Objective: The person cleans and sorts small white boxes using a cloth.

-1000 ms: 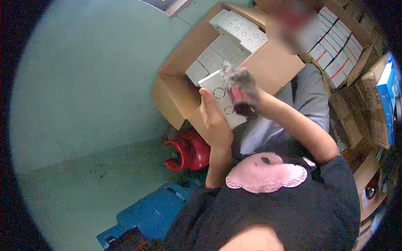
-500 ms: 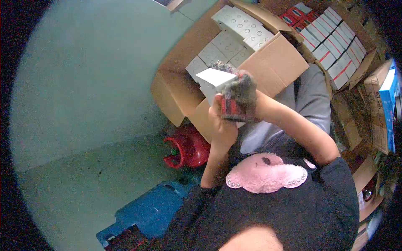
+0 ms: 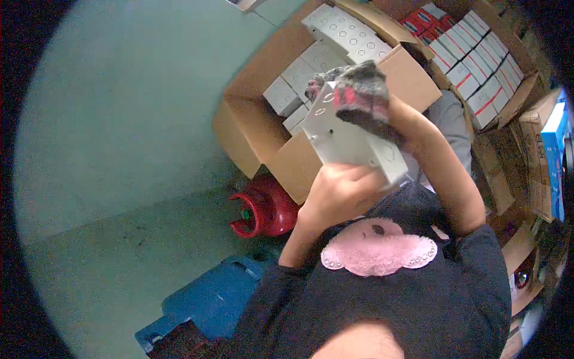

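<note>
A white plastic electrical box point(image 3: 341, 137) with round knockouts is held up at a tilt in front of my chest. My left hand point(image 3: 347, 188) is closed around its lower edge, fingers curled over the side. At the upper end, my right hand point(image 3: 365, 93) is mostly hidden by a grey and black knitted cloth point(image 3: 362, 110) with red patches, pressed against the box. Fabric also shows behind the box's upper edge. Just beyond, an open cardboard carton point(image 3: 248, 131) holds several similar white boxes point(image 3: 347, 33).
A second carton point(image 3: 526, 93) at upper right contains white-and-red packs point(image 3: 472, 54). A red gas cylinder point(image 3: 272, 206) stands left of my arm, with a blue cylinder point(image 3: 209, 293) nearer me. More cardboard point(image 3: 538, 161) is stacked at right. A pale green wall point(image 3: 131, 107) rises at left.
The white box has turned so its broad face shows, and lies closer to me. My left hand moved to its lower edge; my right hand rose with the cloth.
</note>
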Tool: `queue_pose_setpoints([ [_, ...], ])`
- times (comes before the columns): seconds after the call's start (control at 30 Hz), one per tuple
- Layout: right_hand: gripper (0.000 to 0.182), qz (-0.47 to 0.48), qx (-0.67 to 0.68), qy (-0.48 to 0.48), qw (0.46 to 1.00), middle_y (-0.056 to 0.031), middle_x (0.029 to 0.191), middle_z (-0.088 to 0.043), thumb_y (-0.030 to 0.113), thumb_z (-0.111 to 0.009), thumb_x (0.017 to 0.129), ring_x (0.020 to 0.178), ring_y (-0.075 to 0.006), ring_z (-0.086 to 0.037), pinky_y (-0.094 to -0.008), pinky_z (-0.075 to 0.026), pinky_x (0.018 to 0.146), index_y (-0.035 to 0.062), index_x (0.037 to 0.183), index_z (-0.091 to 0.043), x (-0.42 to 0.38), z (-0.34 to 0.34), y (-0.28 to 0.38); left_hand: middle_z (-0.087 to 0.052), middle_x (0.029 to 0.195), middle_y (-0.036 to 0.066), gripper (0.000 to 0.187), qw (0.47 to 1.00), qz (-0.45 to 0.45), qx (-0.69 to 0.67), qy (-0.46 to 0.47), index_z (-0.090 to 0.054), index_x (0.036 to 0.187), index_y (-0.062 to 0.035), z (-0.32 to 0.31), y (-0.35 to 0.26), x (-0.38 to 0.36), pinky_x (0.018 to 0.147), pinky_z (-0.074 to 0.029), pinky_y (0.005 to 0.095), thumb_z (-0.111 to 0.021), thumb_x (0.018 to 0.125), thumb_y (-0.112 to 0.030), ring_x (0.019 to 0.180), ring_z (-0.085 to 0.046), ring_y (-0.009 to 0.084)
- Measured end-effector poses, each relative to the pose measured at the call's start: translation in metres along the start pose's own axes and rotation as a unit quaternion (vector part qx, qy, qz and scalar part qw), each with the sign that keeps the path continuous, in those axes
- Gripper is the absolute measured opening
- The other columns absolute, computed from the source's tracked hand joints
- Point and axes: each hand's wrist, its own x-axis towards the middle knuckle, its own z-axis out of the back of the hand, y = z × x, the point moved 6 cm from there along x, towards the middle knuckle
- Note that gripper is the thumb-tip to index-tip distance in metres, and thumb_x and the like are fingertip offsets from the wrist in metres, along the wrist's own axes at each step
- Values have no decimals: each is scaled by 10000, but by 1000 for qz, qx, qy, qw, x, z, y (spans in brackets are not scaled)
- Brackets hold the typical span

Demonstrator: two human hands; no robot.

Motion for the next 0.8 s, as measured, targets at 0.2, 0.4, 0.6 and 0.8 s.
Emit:
queue_pose_setpoints([
  [0.2,441,218,-35,4,975,-51,1144,-622,443,-529,944,1023,-148,-595,-303,-478,920,96,1213,-581,21,34,-1,-570,647,44,218,996,-48,-65,-26,-560,698,-99,9,3,-1,546,-494,367,-740,698,-222,572,-591,258],
  [0.4,487,141,15,-89,986,-27,1062,-596,526,-536,930,933,-130,-575,-271,-472,838,104,1172,-554,38,47,-31,-703,894,70,614,906,205,-298,-220,-640,1028,-31,54,44,-23,687,-531,295,-919,494,-150,779,-675,159],
  [0.6,442,149,32,-122,981,-41,1185,-601,371,-510,970,1047,-142,-574,-269,-457,907,62,1285,-515,28,16,-8,-692,1044,83,612,932,347,-58,-89,-577,1183,-5,97,90,-32,838,-529,317,-842,635,-68,937,-661,174],
  [0.8,376,143,17,-156,977,-112,1167,-622,166,-508,914,1082,-198,-593,-325,-441,992,-9,1246,-538,28,37,-6,-667,1135,147,552,941,304,-16,-146,-536,1283,-46,138,157,-44,892,-512,360,-752,777,-101,1058,-638,231],
])
